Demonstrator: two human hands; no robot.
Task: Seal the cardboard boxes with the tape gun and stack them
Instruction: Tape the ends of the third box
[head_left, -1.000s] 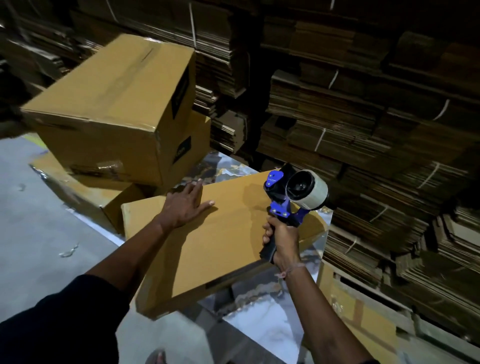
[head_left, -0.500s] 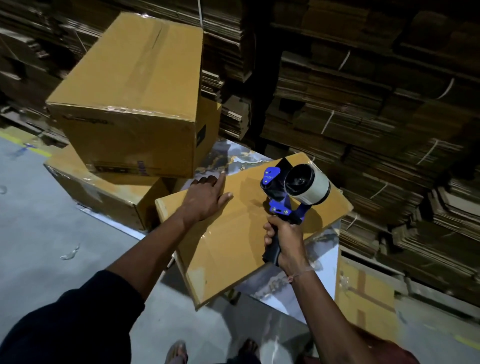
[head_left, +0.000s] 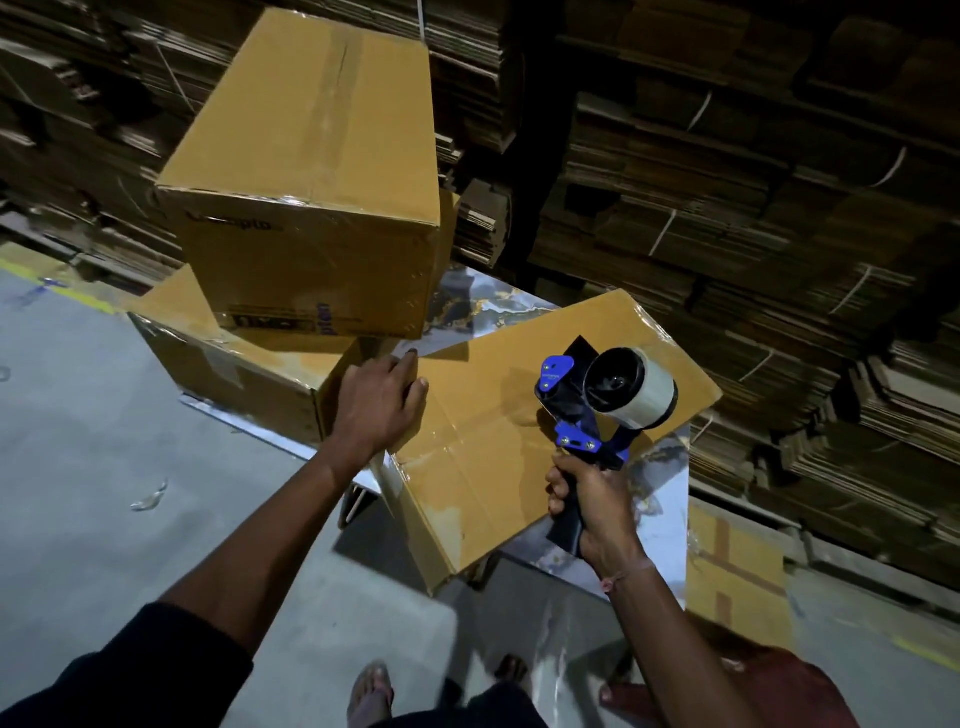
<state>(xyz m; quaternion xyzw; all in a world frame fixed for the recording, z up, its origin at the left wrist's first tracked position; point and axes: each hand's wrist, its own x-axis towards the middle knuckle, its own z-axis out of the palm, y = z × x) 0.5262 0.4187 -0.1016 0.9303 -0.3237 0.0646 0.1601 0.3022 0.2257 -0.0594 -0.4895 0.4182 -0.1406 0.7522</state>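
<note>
A flat brown cardboard box (head_left: 498, 441) lies skewed on a marbled table (head_left: 670, 499), its near corner hanging past the edge. My left hand (head_left: 382, 402) grips the box's far-left corner, fingers curled over the edge. My right hand (head_left: 589, 499) holds the black handle of a blue tape gun (head_left: 587, 410) with a white tape roll, raised just above the box's right part. To the left, a sealed box (head_left: 311, 171) sits on top of another sealed box (head_left: 244, 364).
Bundled flat cardboard sheets (head_left: 727, 182) fill the wall behind and to the right. Grey concrete floor (head_left: 93, 441) spreads to the left with a scrap of tape on it. A taped box (head_left: 737, 566) sits low at the right. My sandalled feet (head_left: 371, 691) show at the bottom.
The flat box has turned clockwise on the table, its near corner swinging out past the edge. My left hand slid from its top surface to its far-left corner. The tape gun stayed raised.
</note>
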